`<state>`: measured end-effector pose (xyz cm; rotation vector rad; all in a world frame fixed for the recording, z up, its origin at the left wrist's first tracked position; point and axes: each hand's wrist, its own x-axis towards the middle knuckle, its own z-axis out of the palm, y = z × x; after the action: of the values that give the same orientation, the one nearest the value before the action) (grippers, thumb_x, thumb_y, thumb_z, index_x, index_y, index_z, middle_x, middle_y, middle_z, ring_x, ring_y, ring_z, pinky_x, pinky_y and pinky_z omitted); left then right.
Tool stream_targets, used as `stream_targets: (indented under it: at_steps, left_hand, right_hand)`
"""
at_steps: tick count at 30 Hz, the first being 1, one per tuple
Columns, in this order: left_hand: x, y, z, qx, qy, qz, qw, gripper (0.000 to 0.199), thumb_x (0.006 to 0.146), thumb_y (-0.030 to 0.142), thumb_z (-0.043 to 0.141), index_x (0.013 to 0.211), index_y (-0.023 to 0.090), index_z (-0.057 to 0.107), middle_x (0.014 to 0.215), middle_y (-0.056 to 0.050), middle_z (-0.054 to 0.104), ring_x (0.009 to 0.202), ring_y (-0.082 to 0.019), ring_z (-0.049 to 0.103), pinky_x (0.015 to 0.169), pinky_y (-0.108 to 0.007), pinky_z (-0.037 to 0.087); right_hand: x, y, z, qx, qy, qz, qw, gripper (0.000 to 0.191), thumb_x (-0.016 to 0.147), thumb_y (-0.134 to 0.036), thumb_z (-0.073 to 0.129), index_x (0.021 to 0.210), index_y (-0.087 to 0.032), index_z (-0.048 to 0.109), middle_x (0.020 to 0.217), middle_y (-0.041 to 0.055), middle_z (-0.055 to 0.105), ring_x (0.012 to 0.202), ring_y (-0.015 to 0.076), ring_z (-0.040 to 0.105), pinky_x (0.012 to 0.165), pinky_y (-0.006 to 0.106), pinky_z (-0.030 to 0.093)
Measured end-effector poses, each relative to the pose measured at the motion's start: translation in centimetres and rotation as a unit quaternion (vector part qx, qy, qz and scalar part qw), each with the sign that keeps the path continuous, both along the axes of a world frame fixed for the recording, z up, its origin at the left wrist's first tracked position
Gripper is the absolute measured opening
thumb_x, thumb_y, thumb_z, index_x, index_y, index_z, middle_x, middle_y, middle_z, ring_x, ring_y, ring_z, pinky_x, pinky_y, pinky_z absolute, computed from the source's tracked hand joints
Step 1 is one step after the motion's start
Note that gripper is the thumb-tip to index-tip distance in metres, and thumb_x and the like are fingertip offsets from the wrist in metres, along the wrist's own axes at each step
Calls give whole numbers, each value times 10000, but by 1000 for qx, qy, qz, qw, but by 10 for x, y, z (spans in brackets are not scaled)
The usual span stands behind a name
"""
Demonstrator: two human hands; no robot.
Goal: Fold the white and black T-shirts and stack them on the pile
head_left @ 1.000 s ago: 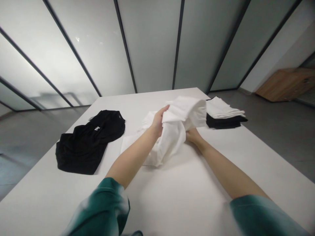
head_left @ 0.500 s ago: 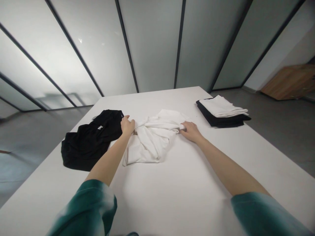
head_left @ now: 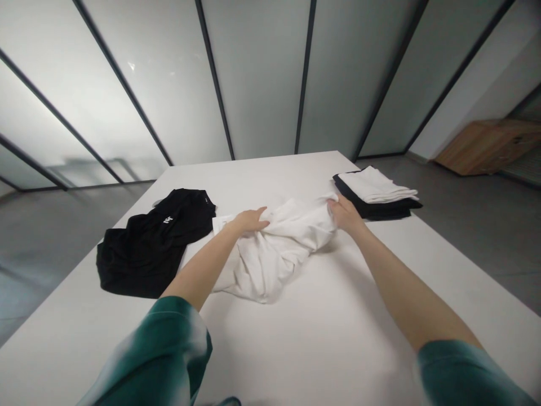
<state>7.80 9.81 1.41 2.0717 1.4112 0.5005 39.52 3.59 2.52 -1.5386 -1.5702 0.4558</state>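
"At the middle of the white table [head_left: 325, 344], what lies between the hands?"

"A bunched white garment [head_left: 274, 254]. It's too crumpled to tell what kind (a shirt, perhaps). Its long axis runs on a slant, from the near left, low in the view, up to the far right."

"And the hands?"

"Well apart, with the cloth stretched across the gap. The right hand [head_left: 345, 215] is clamped on the far-right end, its fingers closed around a gathered fold. The left hand [head_left: 250, 221] lies across the upper left of the bundle, but I can't tell whether it's gripping or only resting."

"Which arm is nearer the bulk of it?"

"The left. Its forearm runs right along the garment's left side, while the right forearm comes in from the near right and meets only the far end."

"What's around it?"

"To the left, just beyond the left forearm, a black T-shirt [head_left: 150, 245] with a small white logo lies spread out and rumpled. To the far right, just past the right hand, folded white cloth [head_left: 374, 186] sits on folded black cloth [head_left: 376, 210] (the pile looks neat)."
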Motion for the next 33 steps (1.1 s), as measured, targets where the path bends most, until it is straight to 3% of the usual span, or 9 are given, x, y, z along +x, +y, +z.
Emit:
stream_targets:
  at_steps: [5, 9, 12, 16, 19, 21, 25, 30, 33]
  left_hand:
    - [0, -16, 13, -12, 36, -53, 998, 223, 528, 194, 770, 706, 256, 652, 777, -54, 718, 985, -331, 662, 943, -380, 429]
    - [-16, -23, 23, 70, -55, 41, 995, 102, 692, 235, 676, 781, 252, 631, 678, -20, 630, 843, -269, 634, 866, -348, 443]
    - [-37, -21, 32, 124, -116, 123, 978, 111, 790, 268, 578, 890, 234, 612, 716, -12, 608, 776, -229, 595, 820, -337, 453]
    - [-63, -15, 41, 218, -116, 152, 957, 94, 799, 253, 540, 871, 220, 590, 933, -58, 646, 913, -231, 587, 882, -341, 446]
    - [-73, -17, 39, 187, -76, 119, 972, 68, 762, 241, 573, 823, 220, 594, 903, -62, 659, 899, -239, 597, 879, -346, 447]
    - [-76, -23, 32, 118, -44, 63, 990, 74, 728, 243, 601, 799, 225, 595, 865, -51, 667, 852, -235, 604, 839, -337, 455]
    - [-77, -40, 12, 23, 32, -31, 999, 117, 662, 270, 625, 763, 239, 575, 846, -33, 660, 851, -242, 596, 816, -330, 449]
    - [-69, -53, 12, -5, 46, -81, 996, 165, 684, 354, 614, 802, 240, 594, 810, -20, 633, 823, -231, 576, 769, -308, 433]
    - [-64, -52, 28, -69, -5, -146, 987, 215, 701, 427, 626, 782, 228, 617, 771, -13, 618, 748, -207, 568, 692, -283, 434]
  right_hand:
    - [7, -1, -2, -60, -137, -7, 989, 328, 927, -467, 394, 1005, -222, 598, 809, 90, 685, 816, 268, 630, 749, 342, 469]
    - [21, -4, -5, -125, -128, 45, 983, 375, 811, -315, 520, 1157, -188, 592, 976, 84, 726, 828, 228, 652, 714, 289, 476]
    - [28, -9, -4, -138, -189, 74, 969, 305, 735, -266, 564, 1007, -170, 662, 954, 95, 730, 842, 236, 649, 718, 283, 471]
    - [22, -11, -4, -87, -188, 46, 977, 248, 819, -290, 465, 931, -189, 663, 851, 65, 712, 805, 233, 639, 709, 301, 469]
    - [11, -13, -12, -61, -133, 25, 989, 304, 871, -298, 407, 1046, -203, 636, 958, 57, 726, 890, 233, 649, 768, 315, 488]
    - [3, -17, -21, -82, -141, 72, 984, 317, 889, -344, 434, 1097, -204, 627, 1031, 72, 729, 953, 243, 654, 818, 333, 497]
    - [-6, -31, -30, -68, -292, 149, 942, 344, 866, -403, 545, 1110, -180, 644, 1161, 153, 696, 1097, 294, 628, 932, 384, 466]
    - [11, -47, -7, -181, -416, 87, 887, 229, 875, -350, 535, 909, -196, 702, 1001, 165, 731, 911, 298, 688, 779, 368, 476]
    - [38, -51, 15, -225, -375, 112, 892, 181, 797, -356, 615, 730, -212, 702, 857, 117, 739, 771, 270, 685, 668, 331, 464]
